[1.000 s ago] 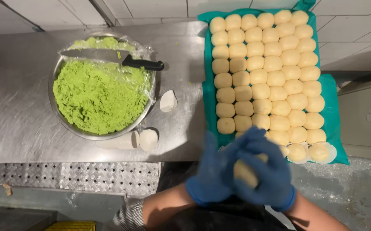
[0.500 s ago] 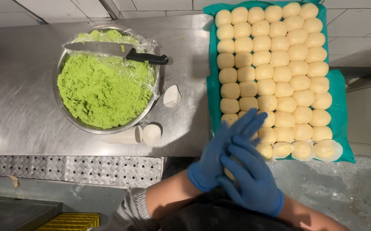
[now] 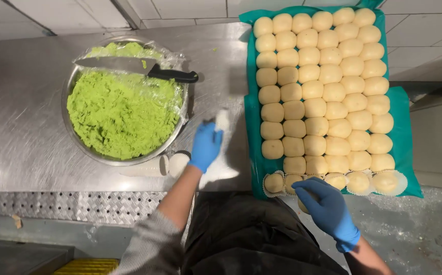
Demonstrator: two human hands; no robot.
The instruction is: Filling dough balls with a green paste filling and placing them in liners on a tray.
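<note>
Steel counter [image 3: 22, 127]: left hand [image 3: 205, 146] pinches paper cup [image 3: 222, 121], blurred, long axis unclear; right hand [image 3: 328, 208] cups dough ball [image 3: 304, 205].

A small white pleated paper cup [image 3: 223, 120], blurred, is being pinched at the fingertips of the blue-gloved left hand [image 3: 205, 146], at 9 o'clock of the teal tray. A pale round dough ball [image 3: 304, 204] is sitting half hidden under the blue-gloved right hand [image 3: 327, 210], at the tray's 6 o'clock edge.

Pale yellow dough balls [image 3: 323, 91] are laid on a teal cloth [image 3: 399, 109]. Left of the cloth, bright green paste [image 3: 119, 114] is seen beneath a black-handled knife [image 3: 139, 67]. Blue gloves are worn on the left hand [image 3: 205, 146] and right hand [image 3: 328, 211].
</note>
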